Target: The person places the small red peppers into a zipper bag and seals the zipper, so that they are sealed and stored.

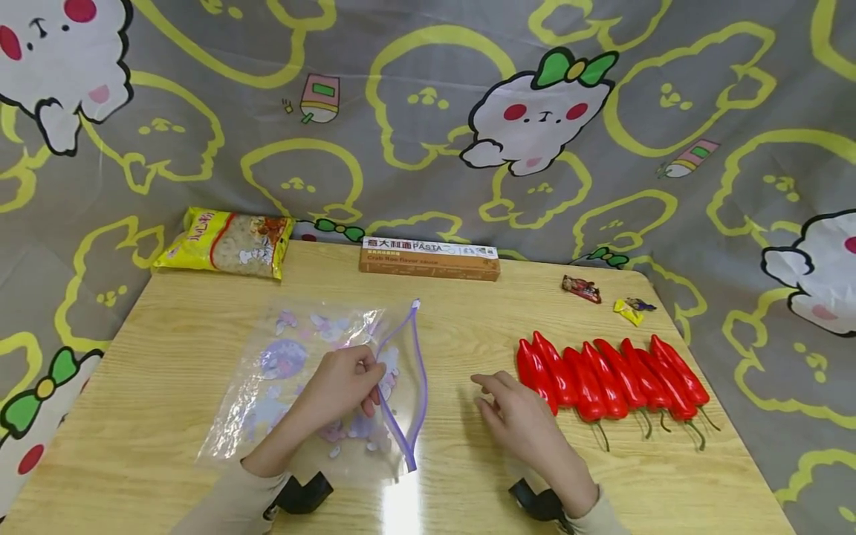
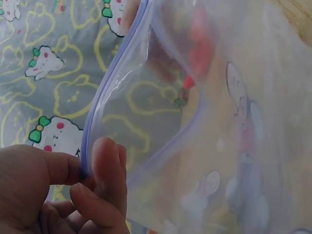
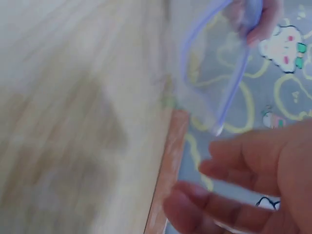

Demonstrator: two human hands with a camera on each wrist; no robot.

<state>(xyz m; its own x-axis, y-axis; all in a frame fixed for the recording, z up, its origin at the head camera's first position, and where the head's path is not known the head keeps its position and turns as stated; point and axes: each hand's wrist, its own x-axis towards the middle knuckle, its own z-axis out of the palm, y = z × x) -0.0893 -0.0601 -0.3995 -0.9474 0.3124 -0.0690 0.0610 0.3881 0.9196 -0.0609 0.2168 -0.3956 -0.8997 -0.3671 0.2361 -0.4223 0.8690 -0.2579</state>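
Observation:
A clear zip bag [image 1: 257, 401] with pastel cartoon prints lies on the table, its purple-edged mouth [image 1: 424, 371] spread apart and facing right. My left hand [image 1: 341, 383] pinches one edge of that mouth between thumb and fingers; the left wrist view shows the purple strip [image 2: 87, 141] in the grip. Between the bag and a row of several glossy red peppers [image 1: 591, 386] hovers my right hand [image 1: 521, 423], fingers loosely bent and holding nothing. In the right wrist view its fingers [image 3: 229, 204] are apart. The peppers lie side by side, green stems toward me.
At the back left stands a yellow food packet [image 1: 247, 245]. An orange-brown pasta box [image 1: 428, 264] lies along the back edge. Two small wrapped snacks, one dark red [image 1: 582, 288] and one yellow [image 1: 628, 312], lie behind the peppers. A patterned grey cloth [image 1: 428, 186] borders the table.

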